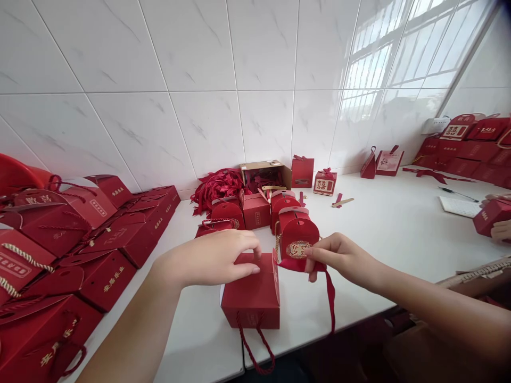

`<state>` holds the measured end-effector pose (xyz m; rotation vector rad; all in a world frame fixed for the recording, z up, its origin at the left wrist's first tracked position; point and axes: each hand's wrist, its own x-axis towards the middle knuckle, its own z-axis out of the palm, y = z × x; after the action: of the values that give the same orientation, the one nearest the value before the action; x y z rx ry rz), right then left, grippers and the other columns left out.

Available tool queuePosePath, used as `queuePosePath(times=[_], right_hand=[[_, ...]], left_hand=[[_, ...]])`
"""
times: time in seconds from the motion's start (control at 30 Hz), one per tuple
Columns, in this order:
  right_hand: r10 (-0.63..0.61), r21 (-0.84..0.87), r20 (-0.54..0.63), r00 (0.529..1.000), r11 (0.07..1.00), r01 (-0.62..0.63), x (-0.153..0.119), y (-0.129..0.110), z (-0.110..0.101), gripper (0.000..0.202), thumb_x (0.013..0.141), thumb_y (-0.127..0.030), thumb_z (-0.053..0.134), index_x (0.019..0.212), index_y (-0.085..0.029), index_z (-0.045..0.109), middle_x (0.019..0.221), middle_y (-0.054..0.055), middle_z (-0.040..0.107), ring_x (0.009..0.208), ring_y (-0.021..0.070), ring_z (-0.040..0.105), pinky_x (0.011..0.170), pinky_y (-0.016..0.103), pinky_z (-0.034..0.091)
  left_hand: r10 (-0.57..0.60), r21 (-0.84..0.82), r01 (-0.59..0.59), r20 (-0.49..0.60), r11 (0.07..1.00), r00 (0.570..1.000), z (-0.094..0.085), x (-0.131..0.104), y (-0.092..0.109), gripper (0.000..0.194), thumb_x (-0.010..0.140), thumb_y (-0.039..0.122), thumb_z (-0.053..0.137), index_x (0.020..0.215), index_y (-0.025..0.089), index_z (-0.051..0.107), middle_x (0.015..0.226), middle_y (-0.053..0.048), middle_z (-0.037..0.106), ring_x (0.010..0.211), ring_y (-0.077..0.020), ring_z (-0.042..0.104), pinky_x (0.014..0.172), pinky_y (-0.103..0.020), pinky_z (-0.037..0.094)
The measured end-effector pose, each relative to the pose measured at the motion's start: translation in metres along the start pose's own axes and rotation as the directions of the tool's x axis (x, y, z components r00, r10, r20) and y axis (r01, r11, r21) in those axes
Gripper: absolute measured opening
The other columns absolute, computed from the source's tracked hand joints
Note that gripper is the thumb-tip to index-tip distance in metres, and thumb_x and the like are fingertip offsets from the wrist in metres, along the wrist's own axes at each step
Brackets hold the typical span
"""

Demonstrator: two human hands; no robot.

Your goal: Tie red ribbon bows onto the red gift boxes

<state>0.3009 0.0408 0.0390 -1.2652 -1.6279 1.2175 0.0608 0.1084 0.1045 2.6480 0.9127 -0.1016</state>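
A red gift box (252,298) with a twisted cord handle (259,346) stands in front of me, the cord hanging over the table edge. My left hand (227,258) is over its top, thumb and index finger bent and apart, the other fingers mostly hidden. To the right, my right hand (331,255) pinches a dark red ribbon (330,298), whose tail hangs down. Its fingers are right at the front of a round-topped red box (297,229) with a gold emblem. More red boxes (255,210) stand just behind.
Stacked red boxes (115,239) fill the left side. A ribbon pile (219,186) and an open cardboard carton (285,173) are by the wall. A small box (325,182), a pen (457,194) and a notepad (457,206) lie rightward. Another person's hand (501,231) holds a box at far right.
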Motion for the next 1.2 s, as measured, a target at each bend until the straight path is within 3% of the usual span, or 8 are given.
queuePosePath(times=[0.13,0.23,0.33,1.2], right_hand=[[0.036,0.220,0.012,0.999,0.975,-0.037,0.0006,-0.0011,-0.0036,0.035,0.083,-0.036,0.053,0.060,-0.015,0.069,0.057,0.005,0.067,0.059,0.0134,0.057,0.067,0.028,0.041],[0.060,0.489,0.037,0.997,0.869,-0.071,0.0017,-0.0009,-0.0075,0.033,0.081,-0.034,0.052,0.059,-0.015,0.067,0.056,0.004,0.065,0.057,0.0127,0.057,0.064,0.027,0.041],[0.098,0.598,0.072,0.993,0.792,-0.121,0.0028,-0.0002,-0.0101,0.032,0.081,-0.032,0.050,0.059,-0.016,0.066,0.054,0.003,0.064,0.060,0.0131,0.058,0.067,0.027,0.041],[0.203,0.590,0.146,0.968,0.767,-0.250,0.0040,0.0009,-0.0087,0.028,0.078,-0.031,0.051,0.062,-0.015,0.067,0.060,0.004,0.066,0.066,0.0157,0.061,0.068,0.029,0.040]], left_hand=[[-0.002,0.025,0.002,0.012,1.000,1.000,-0.0003,-0.0005,0.0006,0.019,0.083,0.037,0.048,0.093,0.028,0.061,0.095,0.000,0.062,0.078,-0.0164,0.058,0.059,-0.025,0.040],[-0.008,0.048,0.008,0.006,0.999,1.000,-0.0002,-0.0005,0.0002,0.021,0.083,0.037,0.048,0.095,0.027,0.061,0.094,0.000,0.062,0.079,-0.0172,0.057,0.060,-0.026,0.040],[-0.004,0.054,0.004,0.004,0.999,1.000,-0.0001,-0.0004,-0.0008,0.022,0.082,0.037,0.048,0.096,0.026,0.062,0.094,-0.002,0.062,0.079,-0.0178,0.057,0.060,-0.026,0.040],[-0.021,0.044,0.019,0.043,0.999,0.999,0.0003,0.0011,-0.0021,0.020,0.081,0.034,0.048,0.088,0.024,0.064,0.089,-0.003,0.063,0.077,-0.0181,0.058,0.058,-0.025,0.039]])
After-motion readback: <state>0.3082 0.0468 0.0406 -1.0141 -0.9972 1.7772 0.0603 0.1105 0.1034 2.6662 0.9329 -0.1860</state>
